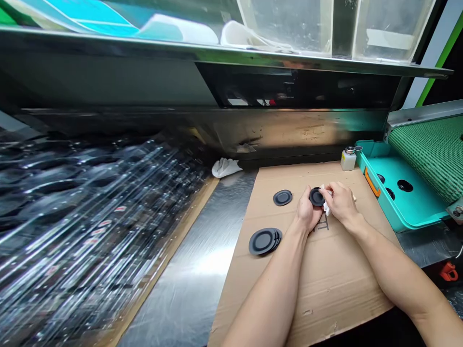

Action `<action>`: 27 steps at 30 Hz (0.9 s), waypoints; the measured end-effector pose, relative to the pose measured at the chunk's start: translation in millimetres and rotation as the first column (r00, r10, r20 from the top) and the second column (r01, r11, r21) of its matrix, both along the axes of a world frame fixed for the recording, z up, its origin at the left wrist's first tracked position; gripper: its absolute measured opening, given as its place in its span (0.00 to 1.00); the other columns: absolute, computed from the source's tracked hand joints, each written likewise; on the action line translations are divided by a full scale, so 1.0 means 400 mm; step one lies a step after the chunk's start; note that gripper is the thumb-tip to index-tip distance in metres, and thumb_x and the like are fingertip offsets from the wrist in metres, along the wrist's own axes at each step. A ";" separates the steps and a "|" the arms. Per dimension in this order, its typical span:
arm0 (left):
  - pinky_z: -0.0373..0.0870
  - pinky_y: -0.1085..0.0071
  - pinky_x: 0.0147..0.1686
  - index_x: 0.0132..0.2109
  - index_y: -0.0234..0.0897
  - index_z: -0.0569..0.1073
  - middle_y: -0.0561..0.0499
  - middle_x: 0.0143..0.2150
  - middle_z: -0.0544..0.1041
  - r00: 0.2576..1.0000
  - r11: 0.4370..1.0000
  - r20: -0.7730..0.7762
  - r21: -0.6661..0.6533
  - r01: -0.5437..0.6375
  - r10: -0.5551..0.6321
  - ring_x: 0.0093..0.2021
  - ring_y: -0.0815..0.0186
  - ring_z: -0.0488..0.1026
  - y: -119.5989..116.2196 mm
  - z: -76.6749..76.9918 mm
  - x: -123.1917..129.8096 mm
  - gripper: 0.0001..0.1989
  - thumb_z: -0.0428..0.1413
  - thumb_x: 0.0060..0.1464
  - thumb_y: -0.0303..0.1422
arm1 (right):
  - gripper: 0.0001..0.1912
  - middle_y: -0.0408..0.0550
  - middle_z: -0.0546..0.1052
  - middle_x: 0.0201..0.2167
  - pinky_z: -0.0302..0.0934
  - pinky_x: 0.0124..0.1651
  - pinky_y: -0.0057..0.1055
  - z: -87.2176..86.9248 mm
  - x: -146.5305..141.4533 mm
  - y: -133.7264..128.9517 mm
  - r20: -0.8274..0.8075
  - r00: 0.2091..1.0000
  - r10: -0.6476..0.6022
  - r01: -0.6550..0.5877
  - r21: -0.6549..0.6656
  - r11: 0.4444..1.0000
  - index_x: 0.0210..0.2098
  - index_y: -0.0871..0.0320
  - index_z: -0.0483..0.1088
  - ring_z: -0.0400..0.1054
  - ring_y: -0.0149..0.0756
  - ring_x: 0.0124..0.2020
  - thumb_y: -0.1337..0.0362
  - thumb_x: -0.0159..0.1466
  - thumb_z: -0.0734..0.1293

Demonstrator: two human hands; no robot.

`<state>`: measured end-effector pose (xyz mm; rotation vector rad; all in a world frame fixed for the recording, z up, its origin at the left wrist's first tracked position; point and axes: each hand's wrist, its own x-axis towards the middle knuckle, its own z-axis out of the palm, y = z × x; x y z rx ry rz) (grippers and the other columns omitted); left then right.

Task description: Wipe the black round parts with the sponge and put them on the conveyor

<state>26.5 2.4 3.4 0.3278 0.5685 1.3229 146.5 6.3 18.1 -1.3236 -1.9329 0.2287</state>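
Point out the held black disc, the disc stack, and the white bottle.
Black round disc [316, 197]: head view, on its face.
Stack of black round discs [262, 242]: head view, top disc's face.
Small white plastic bottle [347, 162]: head view, on its body.

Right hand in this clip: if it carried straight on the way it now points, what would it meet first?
The right hand would meet the white cloth it presses against the black disc, held by the left hand; depth is hard to judge here.

Room to pass over cardboard on near side & steel bench to left. In the way: disc stack left, single disc far, bottle far right, teal tray right, clear plastic pile far left, shelf edge overhead.
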 end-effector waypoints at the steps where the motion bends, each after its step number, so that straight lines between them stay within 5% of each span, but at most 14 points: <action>1: 0.75 0.66 0.39 0.37 0.30 0.77 0.42 0.34 0.80 1.000 1.000 0.003 -0.008 -0.009 0.009 0.36 0.61 0.78 0.000 0.001 0.002 0.26 0.40 0.70 0.41 | 0.07 0.49 0.77 0.35 0.61 0.43 0.31 -0.005 -0.004 -0.004 0.041 0.999 -0.006 0.007 -0.009 1.000 0.37 0.57 0.75 0.70 0.39 0.37 0.62 0.68 0.67; 5: 0.73 0.62 0.52 0.38 0.30 0.77 0.39 0.38 0.81 0.999 0.999 0.005 -0.029 -0.034 0.034 0.47 0.57 0.78 0.000 0.001 0.010 0.28 0.38 0.70 0.43 | 0.08 0.51 0.78 0.42 0.63 0.47 0.32 -0.004 -0.018 -0.015 0.103 0.986 0.128 -0.122 -0.062 0.991 0.43 0.58 0.76 0.71 0.40 0.43 0.70 0.65 0.66; 9: 0.70 0.63 0.57 0.36 0.33 0.76 0.44 0.37 0.80 0.997 0.998 0.028 0.018 -0.068 0.068 0.49 0.59 0.78 0.001 -0.008 0.024 0.23 0.43 0.69 0.41 | 0.09 0.51 0.79 0.41 0.63 0.49 0.32 0.010 -0.030 -0.015 0.017 0.991 0.133 -0.132 -0.018 0.991 0.42 0.59 0.77 0.72 0.39 0.44 0.72 0.66 0.64; 14: 0.70 0.56 0.59 0.40 0.30 0.77 0.37 0.41 0.81 0.996 0.997 0.078 -0.062 0.053 -0.048 0.53 0.54 0.77 -0.002 -0.011 0.015 0.27 0.39 0.69 0.43 | 0.09 0.47 0.80 0.36 0.64 0.47 0.32 0.010 -0.013 -0.013 0.136 0.930 0.340 -0.326 -0.114 0.938 0.36 0.56 0.78 0.73 0.38 0.40 0.74 0.62 0.67; 18: 0.67 0.53 0.62 0.44 0.30 0.77 0.37 0.48 0.80 0.988 0.996 0.128 -0.027 0.089 -0.084 0.58 0.53 0.74 -0.009 -0.006 0.014 0.24 0.41 0.69 0.40 | 0.11 0.52 0.79 0.42 0.63 0.50 0.34 0.004 -0.011 -0.014 0.172 0.967 0.190 -0.185 -0.041 0.982 0.38 0.59 0.77 0.71 0.40 0.45 0.73 0.66 0.63; 22: 0.65 0.51 0.64 0.47 0.30 0.77 0.36 0.51 0.79 0.984 0.995 0.159 -0.041 0.092 -0.084 0.59 0.52 0.73 -0.013 -0.006 0.017 0.26 0.39 0.69 0.42 | 0.09 0.50 0.79 0.40 0.63 0.50 0.33 0.005 -0.019 -0.015 0.215 0.936 0.279 -0.271 -0.067 0.960 0.39 0.58 0.77 0.71 0.39 0.43 0.71 0.66 0.64; 27: 0.65 0.52 0.64 0.44 0.31 0.76 0.36 0.52 0.79 0.991 0.998 0.121 -0.023 0.051 -0.048 0.60 0.53 0.73 -0.010 -0.007 0.013 0.24 0.41 0.69 0.43 | 0.11 0.53 0.79 0.43 0.62 0.51 0.34 0.003 -0.011 -0.009 0.219 0.959 0.182 -0.172 -0.062 0.983 0.40 0.59 0.77 0.71 0.40 0.47 0.74 0.65 0.64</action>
